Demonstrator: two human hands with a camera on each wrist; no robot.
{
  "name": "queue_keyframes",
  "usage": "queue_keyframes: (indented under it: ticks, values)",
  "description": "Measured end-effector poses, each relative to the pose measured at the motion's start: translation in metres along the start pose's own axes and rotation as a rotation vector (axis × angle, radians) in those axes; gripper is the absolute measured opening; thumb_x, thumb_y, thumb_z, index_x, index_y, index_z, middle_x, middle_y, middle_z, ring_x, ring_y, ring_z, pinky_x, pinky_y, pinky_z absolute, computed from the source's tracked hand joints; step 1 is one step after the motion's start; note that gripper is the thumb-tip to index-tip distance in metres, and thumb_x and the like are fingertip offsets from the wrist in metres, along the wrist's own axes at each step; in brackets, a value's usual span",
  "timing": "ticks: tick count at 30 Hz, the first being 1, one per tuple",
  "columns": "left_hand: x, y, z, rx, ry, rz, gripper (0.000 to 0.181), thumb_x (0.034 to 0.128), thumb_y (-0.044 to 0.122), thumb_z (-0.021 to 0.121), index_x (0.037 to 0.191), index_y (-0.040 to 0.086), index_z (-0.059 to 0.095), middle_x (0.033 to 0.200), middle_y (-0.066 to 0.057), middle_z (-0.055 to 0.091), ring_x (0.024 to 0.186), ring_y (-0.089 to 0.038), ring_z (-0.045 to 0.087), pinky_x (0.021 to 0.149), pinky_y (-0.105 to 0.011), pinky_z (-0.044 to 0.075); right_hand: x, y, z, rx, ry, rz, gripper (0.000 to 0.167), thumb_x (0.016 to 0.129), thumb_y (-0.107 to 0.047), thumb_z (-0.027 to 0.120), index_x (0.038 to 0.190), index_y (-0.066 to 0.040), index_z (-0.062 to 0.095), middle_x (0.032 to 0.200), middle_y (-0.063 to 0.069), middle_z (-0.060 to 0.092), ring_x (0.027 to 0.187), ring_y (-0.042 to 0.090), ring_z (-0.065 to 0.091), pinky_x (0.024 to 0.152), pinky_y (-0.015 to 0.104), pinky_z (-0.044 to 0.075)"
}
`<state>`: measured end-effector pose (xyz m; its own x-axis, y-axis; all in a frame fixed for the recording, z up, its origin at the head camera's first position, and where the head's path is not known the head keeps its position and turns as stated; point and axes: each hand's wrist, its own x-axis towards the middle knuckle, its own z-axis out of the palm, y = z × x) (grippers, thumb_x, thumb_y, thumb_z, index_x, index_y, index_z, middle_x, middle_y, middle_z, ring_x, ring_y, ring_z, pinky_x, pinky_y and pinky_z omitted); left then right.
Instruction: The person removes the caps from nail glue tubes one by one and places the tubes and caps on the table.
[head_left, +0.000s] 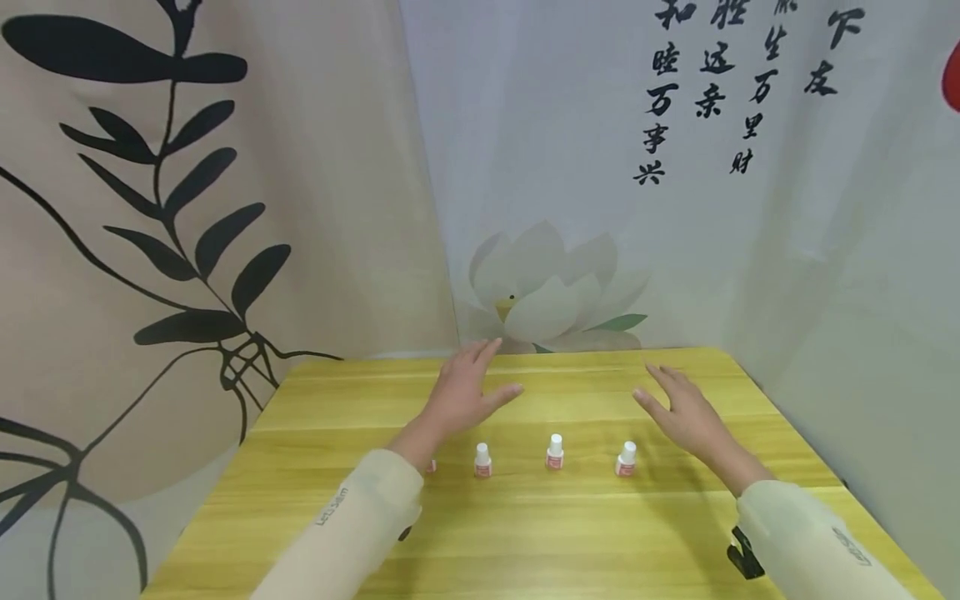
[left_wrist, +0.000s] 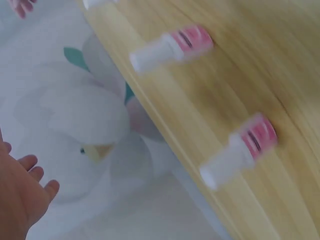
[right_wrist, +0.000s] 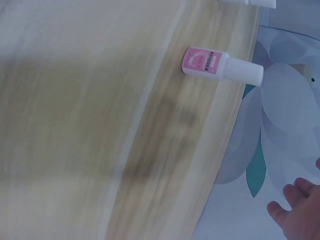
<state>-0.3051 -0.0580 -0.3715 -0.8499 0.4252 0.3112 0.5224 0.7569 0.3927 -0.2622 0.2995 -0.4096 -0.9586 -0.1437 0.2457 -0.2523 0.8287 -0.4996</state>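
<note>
Several small white bottles with pink labels stand upright in a row across the wooden table. In the head view, one bottle is just below my left hand, and another bottle stands mid-row. A third bottle is nearest my right hand. One more bottle is mostly hidden behind the left wrist. Both hands are raised above the table with fingers extended and thumbs spread, holding nothing. The left wrist view shows a blurred bottle apart from the fingers; the right wrist view shows a labelled bottle.
The yellow wood-grain table ends at a hanging backdrop printed with leaves, a pale flower and black characters. Another curtain-like surface runs along the right side. A black strap-like item sits at the right sleeve.
</note>
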Motion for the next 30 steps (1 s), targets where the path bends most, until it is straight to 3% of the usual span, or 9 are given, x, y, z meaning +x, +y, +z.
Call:
queue_keyframes:
  ticks: [6, 12, 16, 24, 30]
  values:
    - [0.006, 0.026, 0.02, -0.122, -0.012, 0.031, 0.083, 0.0937, 0.062, 0.055, 0.157, 0.017, 0.027, 0.159, -0.006, 0.032, 0.146, -0.029, 0.025, 0.116, -0.052, 0.024, -0.007, 0.002, 0.005, 0.103, 0.01, 0.023, 0.07, 0.104, -0.048, 0.043, 0.152, 0.002, 0.031, 0.153, 0.032, 0.027, 0.137, 0.054, 0.026, 0.104, 0.071, 0.024]
    - [0.012, 0.05, 0.037, -0.29, -0.029, 0.01, 0.08, 0.0938, 0.058, 0.059, 0.156, 0.017, 0.029, 0.158, -0.005, 0.033, 0.145, -0.028, 0.028, 0.114, -0.05, 0.029, -0.01, 0.004, 0.007, 0.155, 0.022, 0.044, 0.069, 0.105, -0.048, 0.042, 0.152, 0.0, 0.032, 0.151, 0.031, 0.032, 0.131, 0.051, 0.037, 0.1, 0.068, 0.035]
    - [0.013, 0.065, 0.05, -0.401, -0.033, -0.002, 0.078, 0.0942, 0.055, 0.061, 0.156, 0.017, 0.031, 0.157, -0.004, 0.034, 0.145, -0.027, 0.028, 0.114, -0.051, 0.029, -0.012, 0.003, 0.006, 0.217, 0.025, 0.068, 0.069, 0.105, -0.048, 0.041, 0.152, 0.001, 0.031, 0.151, 0.03, 0.032, 0.132, 0.05, 0.037, 0.104, 0.065, 0.034]
    - [0.008, 0.097, 0.079, -0.602, -0.064, -0.131, 0.076, 0.089, 0.049, 0.071, 0.152, 0.022, 0.039, 0.151, 0.0, 0.043, 0.14, -0.025, 0.038, 0.109, -0.048, 0.037, -0.016, 0.005, 0.005, 0.289, 0.03, 0.125, 0.07, 0.104, -0.051, 0.04, 0.151, 0.001, 0.033, 0.15, 0.026, 0.038, 0.13, 0.045, 0.043, 0.099, 0.064, 0.04]
    - [0.0, 0.108, 0.101, -0.735, -0.073, -0.189, 0.072, 0.0882, 0.043, 0.074, 0.149, 0.021, 0.044, 0.147, 0.0, 0.048, 0.136, -0.026, 0.042, 0.107, -0.048, 0.04, -0.022, 0.01, 0.008, 0.326, 0.024, 0.154, 0.071, 0.104, -0.054, 0.04, 0.15, 0.0, 0.036, 0.147, 0.025, 0.043, 0.129, 0.045, 0.043, 0.096, 0.064, 0.042]
